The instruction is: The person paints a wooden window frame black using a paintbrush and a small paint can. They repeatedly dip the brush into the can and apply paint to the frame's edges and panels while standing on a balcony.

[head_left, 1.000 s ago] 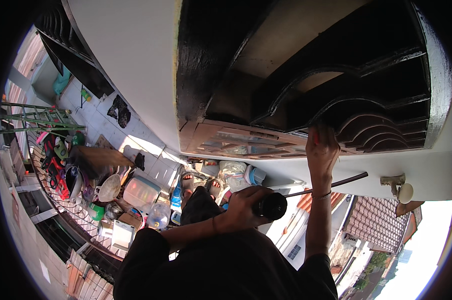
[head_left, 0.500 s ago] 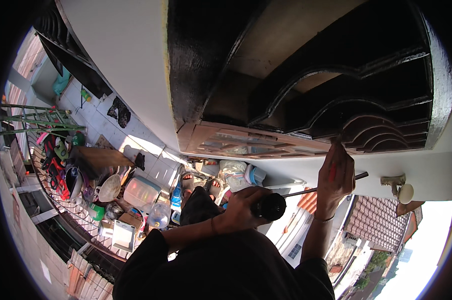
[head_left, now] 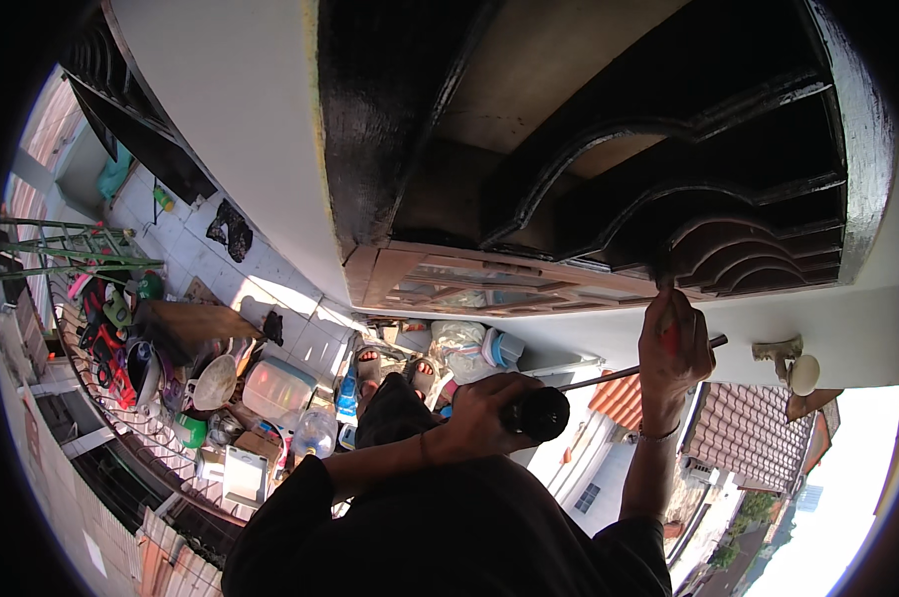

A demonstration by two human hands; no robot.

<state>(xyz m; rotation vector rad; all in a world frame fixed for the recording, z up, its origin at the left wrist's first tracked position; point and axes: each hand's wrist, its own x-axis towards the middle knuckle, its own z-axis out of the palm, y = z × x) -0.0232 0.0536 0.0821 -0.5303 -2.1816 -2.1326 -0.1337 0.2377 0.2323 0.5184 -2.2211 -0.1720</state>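
In my left hand (head_left: pixel 477 416) is a dark round cup (head_left: pixel 536 414), held in front of my body; its inside looks black. The fingers of my right hand (head_left: pixel 676 350) are closed round the red handle of a paintbrush (head_left: pixel 663 269), pointing upward. The dark brush end meets the lower part of a wooden vent panel with curved slats. Glossy black covers the larger slats (head_left: pixel 609 134), while the smaller slats (head_left: pixel 743 257) on the right look brown. Shadow hides exactly where the bristles touch.
Below the panel runs a brown wooden frame with glass panes (head_left: pixel 469 274). A thin dark rod (head_left: pixel 619 375) passes behind my right wrist. A lamp (head_left: pixel 804 375) sticks out from the white wall. Far below, a tiled floor holds a clear plastic box (head_left: pixel 275 390), a green ladder (head_left: pixel 72 244) and clutter.
The view has shifted slightly, so the panel sits a little further left. My right hand has tilted and moved slightly right, its brush still at the slats. The left hand keeps the cup in place.
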